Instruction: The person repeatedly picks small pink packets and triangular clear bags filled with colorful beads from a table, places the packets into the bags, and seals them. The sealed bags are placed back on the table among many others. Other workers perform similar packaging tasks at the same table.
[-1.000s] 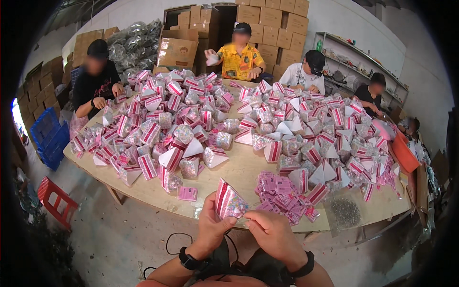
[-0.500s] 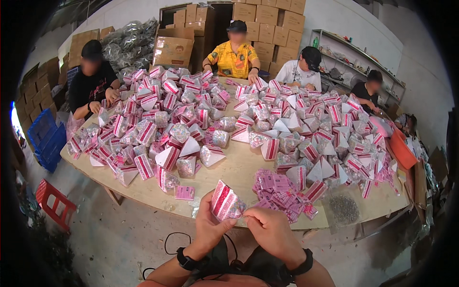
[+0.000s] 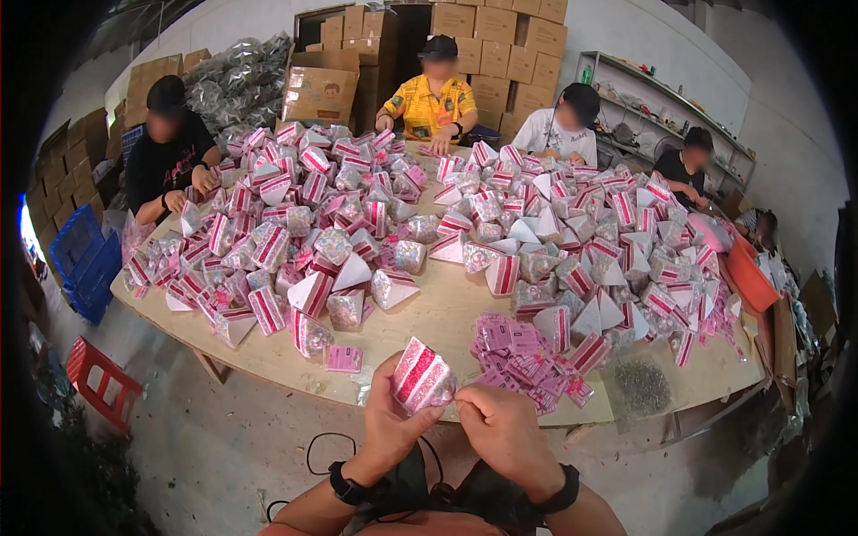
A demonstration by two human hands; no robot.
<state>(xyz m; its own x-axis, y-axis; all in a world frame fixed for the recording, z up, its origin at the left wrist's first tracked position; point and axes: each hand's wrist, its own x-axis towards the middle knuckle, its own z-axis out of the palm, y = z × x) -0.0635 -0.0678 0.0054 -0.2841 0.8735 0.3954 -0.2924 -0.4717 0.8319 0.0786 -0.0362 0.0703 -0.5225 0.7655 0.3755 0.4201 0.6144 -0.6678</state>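
Observation:
My left hand (image 3: 389, 418) is closed around a cake-slice-shaped wedge (image 3: 420, 380) with red, pink and white glittery stripes, held just off the table's near edge. At the wedge's right corner, my right hand (image 3: 505, 429) is pinched shut; what sits between its fingertips is too small to make out. Beyond the wedge lies a heap of pink cards (image 3: 523, 357), right of my hands. One pink card (image 3: 343, 358) rests alone to the left. Wrapped wedges of the same kind (image 3: 310, 293) are piled across the table.
The wooden table (image 3: 420, 322) curves around in front of me. A clear bag of small metal pieces (image 3: 642, 384) lies at its near right. Several people sit along the far side. A red stool (image 3: 100, 380) and blue crates (image 3: 85, 259) stand left; an orange basin (image 3: 749, 275) is right.
The wedge has turned slightly in my left hand, so its striped face shows more squarely. My right hand stays pinched at its corner. The far person in yellow has shifted their hands leftward.

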